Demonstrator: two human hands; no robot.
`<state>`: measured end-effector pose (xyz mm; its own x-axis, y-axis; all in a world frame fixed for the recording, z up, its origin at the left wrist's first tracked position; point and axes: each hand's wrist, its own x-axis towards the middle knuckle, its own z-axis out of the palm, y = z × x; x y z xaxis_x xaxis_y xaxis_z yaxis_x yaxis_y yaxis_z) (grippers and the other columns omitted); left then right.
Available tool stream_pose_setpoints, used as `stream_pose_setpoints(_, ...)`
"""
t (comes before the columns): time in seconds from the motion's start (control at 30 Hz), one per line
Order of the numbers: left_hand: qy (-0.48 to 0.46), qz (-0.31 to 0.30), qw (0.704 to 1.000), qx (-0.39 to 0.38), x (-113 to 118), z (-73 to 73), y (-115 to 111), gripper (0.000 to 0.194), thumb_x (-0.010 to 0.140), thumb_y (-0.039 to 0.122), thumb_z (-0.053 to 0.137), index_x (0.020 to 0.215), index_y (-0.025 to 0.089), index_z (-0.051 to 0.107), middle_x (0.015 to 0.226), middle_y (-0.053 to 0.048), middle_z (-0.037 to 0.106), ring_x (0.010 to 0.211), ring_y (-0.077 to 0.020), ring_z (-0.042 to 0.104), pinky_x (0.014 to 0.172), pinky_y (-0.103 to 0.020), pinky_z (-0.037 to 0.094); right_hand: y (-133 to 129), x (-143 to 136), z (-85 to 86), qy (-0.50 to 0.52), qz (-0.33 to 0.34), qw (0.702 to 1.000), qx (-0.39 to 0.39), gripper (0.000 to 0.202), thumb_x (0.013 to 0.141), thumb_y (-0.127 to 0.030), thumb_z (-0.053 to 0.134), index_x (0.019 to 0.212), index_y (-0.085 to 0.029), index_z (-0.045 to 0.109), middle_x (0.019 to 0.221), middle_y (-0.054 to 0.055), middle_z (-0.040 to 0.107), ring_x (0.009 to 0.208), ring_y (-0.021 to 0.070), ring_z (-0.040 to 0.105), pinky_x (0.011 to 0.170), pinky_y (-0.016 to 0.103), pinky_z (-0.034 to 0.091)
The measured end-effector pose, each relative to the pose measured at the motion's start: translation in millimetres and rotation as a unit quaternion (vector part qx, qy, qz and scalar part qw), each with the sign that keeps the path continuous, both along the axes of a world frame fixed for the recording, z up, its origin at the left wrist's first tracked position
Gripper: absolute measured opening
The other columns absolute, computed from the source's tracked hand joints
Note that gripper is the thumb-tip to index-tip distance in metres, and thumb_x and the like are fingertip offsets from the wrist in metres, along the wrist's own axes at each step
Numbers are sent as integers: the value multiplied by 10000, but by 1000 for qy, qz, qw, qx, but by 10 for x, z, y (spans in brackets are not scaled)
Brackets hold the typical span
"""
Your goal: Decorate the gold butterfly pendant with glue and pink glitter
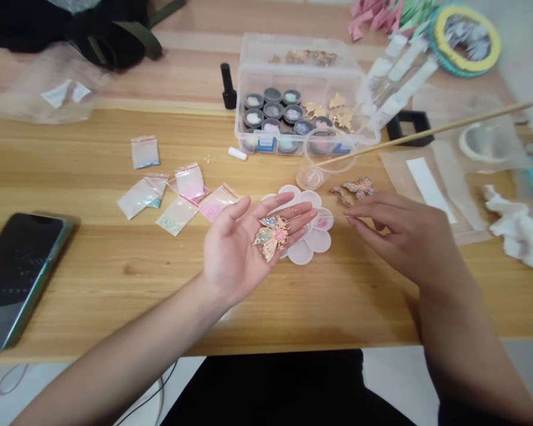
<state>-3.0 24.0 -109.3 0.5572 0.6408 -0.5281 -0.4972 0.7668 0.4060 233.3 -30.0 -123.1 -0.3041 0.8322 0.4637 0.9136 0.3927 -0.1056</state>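
A gold-edged butterfly ornament (272,236) with blue, green and pink parts lies on the upturned palm of my left hand (249,248), whose fingers are stretched out. Beneath those fingers is a white flower-shaped palette (318,241), with pink bits in one of its cups. My right hand (395,236) is to the right of the palette, thumb and forefinger brought near each other; whether something tiny is between them is too small to tell. Just beyond its fingertips lies another colourful butterfly ornament (359,187) on the wooden table.
A clear compartment box (302,77) with small pots and gold pieces stands behind the palette. A wooden stick (426,135) slants over a clear cup. Small bags (177,214) and a phone (20,272) lie left; bottles (402,77) and crumpled tissue (517,228) are right.
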Motion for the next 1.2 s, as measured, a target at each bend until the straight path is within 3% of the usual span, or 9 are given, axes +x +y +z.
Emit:
stream_pose_setpoints(0.43, -15, -1, 1000, 2, 1, -12, -9, 450, 923, 462, 486, 1086, 101, 699, 1157, -187, 754, 1223, -309, 680, 1084, -393, 506, 1, 26, -27, 15, -20, 1000, -11, 110, 892, -143, 642, 929, -217, 714, 923, 27, 787, 810, 179, 756, 601, 263, 543)
stream_pose_setpoints(0.7, -20, -2, 1000, -3, -2, -6, -11, 444, 932, 460, 468, 1087, 106, 686, 1158, -192, 746, 1313, -329, 616, 1176, -447, 414, 0, 10, -10, 10, -15, 1000, -12, 94, 889, -129, 651, 921, -181, 722, 922, 62, 787, 802, 194, 765, 587, 272, 547)
stream_pose_setpoints(1.2, 2, 5, 1000, -19, -7, -9, -15, 475, 886, 450, 537, 1182, 94, 643, 1257, -228, 697, 1421, -368, 502, 1192, -500, 375, 1, 32, 16, 27, -27, 999, -33, 122, 891, -164, 645, 921, -256, 718, 907, 5, 780, 769, 177, 752, 565, 282, 541)
